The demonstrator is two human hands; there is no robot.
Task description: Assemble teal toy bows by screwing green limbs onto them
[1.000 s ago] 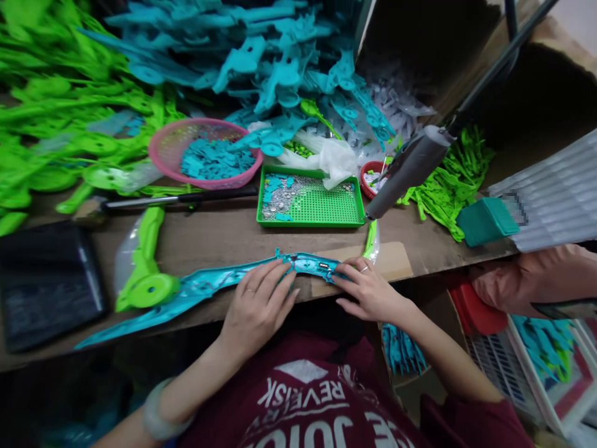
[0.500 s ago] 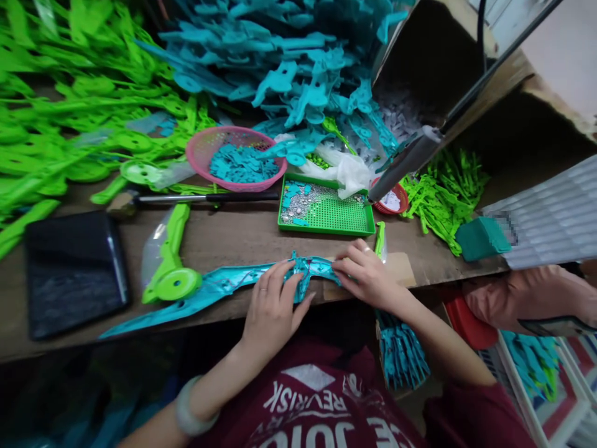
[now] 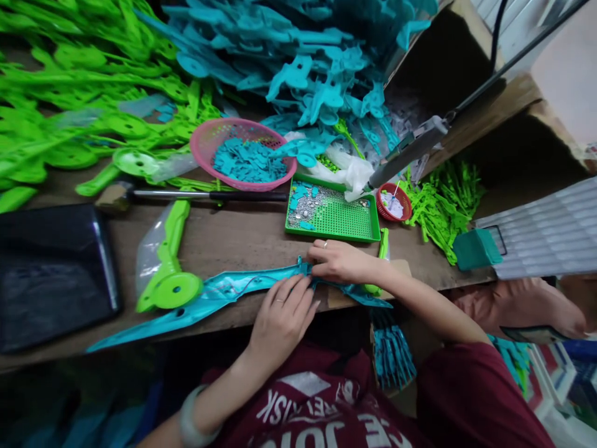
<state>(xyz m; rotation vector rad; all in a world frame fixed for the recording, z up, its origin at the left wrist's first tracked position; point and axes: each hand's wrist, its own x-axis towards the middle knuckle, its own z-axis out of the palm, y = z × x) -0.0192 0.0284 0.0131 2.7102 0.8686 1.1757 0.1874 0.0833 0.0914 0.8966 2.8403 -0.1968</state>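
Note:
A long blue plastic shell (image 3: 224, 287), open side up with a thin wire running inside it, lies along the table's front edge. My left hand (image 3: 284, 311) has its curled fingers over the near edge of the shell's middle. From the other side, my right hand (image 3: 342, 261) bends its fingers down onto the same middle section, and its fingertips are partly hidden. What lies under the fingertips cannot be made out. Past my right hand, the shell's right end (image 3: 368, 295) reaches over the table edge.
A green part with a round disc (image 3: 177, 289) touches the shell's far side. Behind are a hammer (image 3: 209, 195), a green tray (image 3: 345, 227) of small metal pieces and a pink basket (image 3: 200, 146) of blue parts. A black box-like object (image 3: 51, 274) sits left; a lamp arm (image 3: 410, 149) slants across the right.
My right hand has moved left from the shell's right section to its middle, close to my left hand. The shell's right end now shows. The view has shifted slightly.

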